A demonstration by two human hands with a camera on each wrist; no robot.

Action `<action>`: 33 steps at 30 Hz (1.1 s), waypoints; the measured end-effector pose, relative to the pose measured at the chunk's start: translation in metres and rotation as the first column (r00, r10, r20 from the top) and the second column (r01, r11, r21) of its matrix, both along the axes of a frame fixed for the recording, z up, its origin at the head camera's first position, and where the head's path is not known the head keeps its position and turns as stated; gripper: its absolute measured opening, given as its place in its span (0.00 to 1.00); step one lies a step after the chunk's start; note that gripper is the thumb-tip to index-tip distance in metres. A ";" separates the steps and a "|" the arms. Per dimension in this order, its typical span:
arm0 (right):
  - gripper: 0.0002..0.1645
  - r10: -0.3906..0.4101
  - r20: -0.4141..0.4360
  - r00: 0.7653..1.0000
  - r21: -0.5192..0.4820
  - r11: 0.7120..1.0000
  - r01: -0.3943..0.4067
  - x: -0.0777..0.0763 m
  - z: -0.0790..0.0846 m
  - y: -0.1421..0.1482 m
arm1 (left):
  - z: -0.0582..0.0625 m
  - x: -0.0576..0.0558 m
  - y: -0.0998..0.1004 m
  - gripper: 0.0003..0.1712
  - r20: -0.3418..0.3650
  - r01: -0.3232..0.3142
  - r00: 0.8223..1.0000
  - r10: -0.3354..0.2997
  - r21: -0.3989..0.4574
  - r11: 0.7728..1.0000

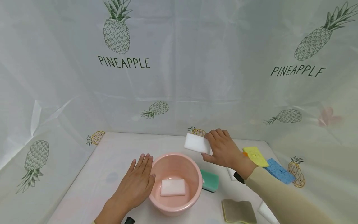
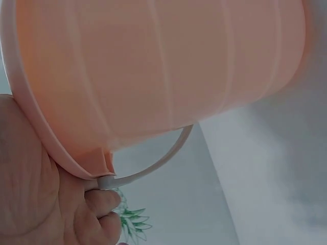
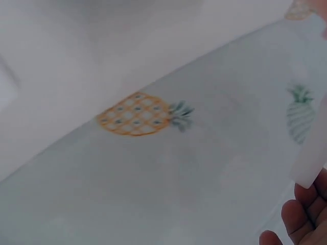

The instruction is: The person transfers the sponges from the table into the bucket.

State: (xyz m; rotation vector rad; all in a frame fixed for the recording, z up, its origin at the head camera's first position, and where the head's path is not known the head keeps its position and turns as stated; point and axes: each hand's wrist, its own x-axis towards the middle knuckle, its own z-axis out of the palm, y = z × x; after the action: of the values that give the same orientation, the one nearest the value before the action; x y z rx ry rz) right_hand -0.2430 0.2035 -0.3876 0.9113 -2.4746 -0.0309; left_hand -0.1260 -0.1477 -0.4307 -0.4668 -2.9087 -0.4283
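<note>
My right hand point(image 1: 222, 149) pinches a white sponge block point(image 1: 197, 143) between thumb and fingers, up to the right of a pink bucket point(image 1: 199, 189). In the right wrist view the sponge point(image 3: 311, 153) shows at the right edge, with fingertips under its end. Another white sponge point(image 1: 172, 187) lies flat on the bucket's bottom. My left hand point(image 1: 137, 183) rests at the bucket's left rim, its fingers straight and together. From the left wrist, the ribbed bucket wall point(image 2: 194, 61) and its pale handle point(image 2: 158, 162) appear beside the left hand point(image 2: 30, 178).
A green sponge point(image 1: 210, 181) lies against the bucket's right side. Farther right are a yellow sponge point(image 1: 255, 156), a blue sponge point(image 1: 279, 171) and a brownish sponge point(image 1: 239, 211). A white block point(image 1: 267, 212) is partly under the right sleeve. Pineapple-printed sheeting point(image 1: 195, 77) encloses the table.
</note>
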 end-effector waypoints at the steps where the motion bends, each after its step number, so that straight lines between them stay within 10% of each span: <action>1: 0.37 0.011 -0.003 1.000 -0.003 1.000 -0.011 0.003 0.003 -0.005 | 0.000 0.000 0.000 0.36 -0.003 0.000 1.000 0.000 0.000 1.000; 15: 0.35 0.184 0.026 0.983 0.081 0.979 -0.186 0.037 0.003 -0.060 | -0.002 -0.001 0.000 0.36 -0.009 -0.004 1.000 0.004 -0.020 1.000; 33: 0.34 0.179 0.175 0.968 0.282 0.933 -0.224 0.045 -0.021 -0.089 | -0.003 0.000 -0.001 0.35 -0.002 0.003 1.000 -0.003 -0.007 1.000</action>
State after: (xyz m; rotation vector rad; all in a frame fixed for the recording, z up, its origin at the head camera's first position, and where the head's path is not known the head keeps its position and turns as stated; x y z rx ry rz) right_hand -0.1981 0.1142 -0.4090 1.3380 -2.5392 -0.2872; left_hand -0.1265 -0.1491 -0.4339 -0.4724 -2.9091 -0.4187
